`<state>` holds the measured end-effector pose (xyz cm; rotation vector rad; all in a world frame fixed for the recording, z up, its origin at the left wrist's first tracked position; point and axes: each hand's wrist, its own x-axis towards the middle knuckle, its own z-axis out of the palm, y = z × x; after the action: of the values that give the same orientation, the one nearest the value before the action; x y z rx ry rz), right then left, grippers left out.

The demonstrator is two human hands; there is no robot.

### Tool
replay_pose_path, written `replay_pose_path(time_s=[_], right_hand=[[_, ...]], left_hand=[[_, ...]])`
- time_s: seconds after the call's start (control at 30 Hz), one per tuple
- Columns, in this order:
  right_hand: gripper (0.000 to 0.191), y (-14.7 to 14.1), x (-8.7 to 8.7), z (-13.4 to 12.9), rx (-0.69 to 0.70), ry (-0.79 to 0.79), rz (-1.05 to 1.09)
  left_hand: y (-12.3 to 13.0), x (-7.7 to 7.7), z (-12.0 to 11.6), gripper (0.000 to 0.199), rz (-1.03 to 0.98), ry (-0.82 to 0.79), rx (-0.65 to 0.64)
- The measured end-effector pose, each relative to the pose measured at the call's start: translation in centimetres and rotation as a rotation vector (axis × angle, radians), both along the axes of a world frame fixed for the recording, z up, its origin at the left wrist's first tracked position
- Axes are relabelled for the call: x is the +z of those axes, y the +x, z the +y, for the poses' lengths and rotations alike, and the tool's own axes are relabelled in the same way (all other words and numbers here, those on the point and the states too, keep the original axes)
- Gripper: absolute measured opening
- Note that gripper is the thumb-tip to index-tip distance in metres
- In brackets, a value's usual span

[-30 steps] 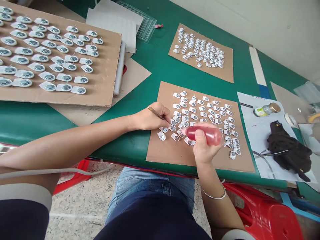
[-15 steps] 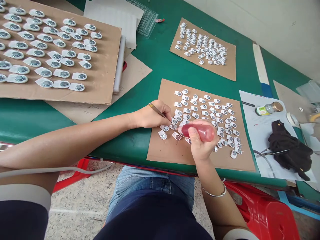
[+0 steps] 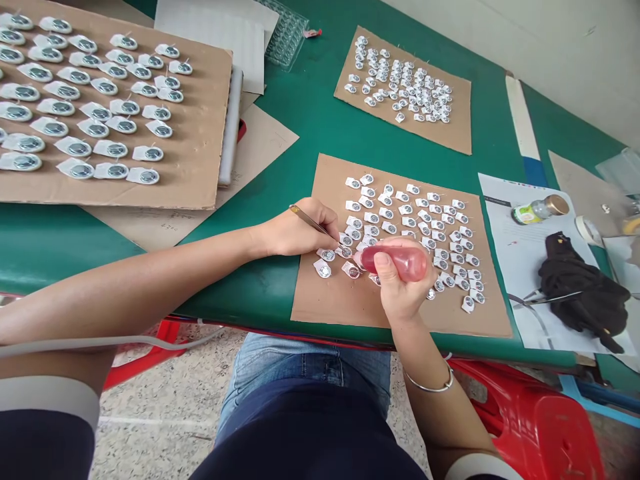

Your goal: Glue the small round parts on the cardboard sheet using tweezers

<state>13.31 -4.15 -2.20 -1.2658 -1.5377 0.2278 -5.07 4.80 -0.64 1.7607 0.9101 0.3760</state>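
Note:
My left hand point(image 3: 303, 227) rests at the left edge of a cardboard sheet point(image 3: 345, 303), its fingers closed on gold-coloured tweezers point(image 3: 307, 217). The tweezers' tip points down at one of the small white tabs with round dark-and-silver faces point(image 3: 345, 251). My right hand point(image 3: 403, 287) is wrapped round a pink squeeze bottle point(image 3: 393, 262), tilted so its nozzle points left, close to the same tab. Whether the nozzle touches it I cannot tell. Several similar tabs lie in rough rows on the sheet, some hidden behind the bottle and hand.
A larger cardboard point(image 3: 195, 160) with bigger white pieces lies at the left. Farther back sits another cardboard of small pieces point(image 3: 345, 93). At the right are a paper sheet point(image 3: 505, 227), a small glass jar point(image 3: 540, 210) and a black cloth point(image 3: 583, 293). A red stool point(image 3: 560, 427) stands below.
The view has shifted slightly, so the boards at the left appear a little farther left. Both hands keep their holds, with the tweezers and bottle nozzle still at nearly the same tab.

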Motion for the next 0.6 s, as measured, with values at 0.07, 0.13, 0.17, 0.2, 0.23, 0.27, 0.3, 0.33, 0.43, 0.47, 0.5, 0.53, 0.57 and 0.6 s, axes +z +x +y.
replay_pose_path(time_s=[0.07, 0.13, 0.17, 0.2, 0.23, 0.27, 0.3, 0.33, 0.43, 0.47, 0.5, 0.53, 0.57, 0.6], right_hand=[[0.015, 0.02, 0.00, 0.00, -0.002, 0.006, -0.004], [0.016, 0.06, -0.01, -0.02, -0.013, -0.003, -0.008], [0.016, 0.08, -0.03, -0.04, -0.019, -0.011, -0.009], [0.017, 0.11, -0.04, -0.05, -0.023, -0.020, -0.009], [0.017, 0.13, -0.06, -0.06, -0.026, -0.026, -0.007], [0.017, 0.15, -0.08, -0.07, -0.027, -0.028, -0.004], [0.017, 0.16, -0.09, -0.07, -0.029, -0.027, 0.001], [0.017, 0.18, -0.10, -0.07, -0.031, -0.027, 0.007], [0.016, 0.23, -0.06, -0.07, -0.044, -0.032, 0.022], [0.016, 0.25, -0.04, -0.08, -0.047, -0.035, 0.026], [0.016, 0.28, -0.02, -0.10, -0.051, -0.037, 0.028], [0.015, 0.32, -0.01, -0.12, -0.053, -0.038, 0.030], [0.015, 0.35, 0.00, -0.13, -0.054, -0.040, 0.033], [0.015, 0.39, -0.01, -0.15, -0.053, -0.044, 0.037]], left_hand=[[-0.02, -0.05, 0.04, 0.009, 0.000, 0.002, 0.000], [-0.03, -0.04, 0.06, 0.009, 0.002, 0.007, -0.001], [-0.03, -0.02, 0.06, 0.008, 0.004, 0.009, 0.000], [-0.02, 0.00, 0.05, 0.008, 0.006, 0.010, 0.001], [-0.01, 0.02, 0.05, 0.008, 0.008, 0.009, 0.001], [0.00, 0.03, 0.04, 0.008, 0.010, 0.008, 0.002], [0.00, 0.05, 0.03, 0.007, 0.012, 0.004, 0.003], [0.01, 0.06, 0.03, 0.007, 0.012, 0.001, 0.003], [0.02, 0.11, 0.03, 0.007, 0.010, -0.003, 0.002], [0.02, 0.14, 0.03, 0.007, 0.010, -0.002, 0.002], [0.02, 0.17, 0.03, 0.007, 0.011, 0.000, 0.002], [0.02, 0.20, 0.03, 0.006, 0.013, 0.002, 0.003], [0.02, 0.23, 0.02, 0.006, 0.014, 0.001, 0.004], [0.02, 0.24, 0.01, 0.007, 0.014, -0.001, 0.004]])
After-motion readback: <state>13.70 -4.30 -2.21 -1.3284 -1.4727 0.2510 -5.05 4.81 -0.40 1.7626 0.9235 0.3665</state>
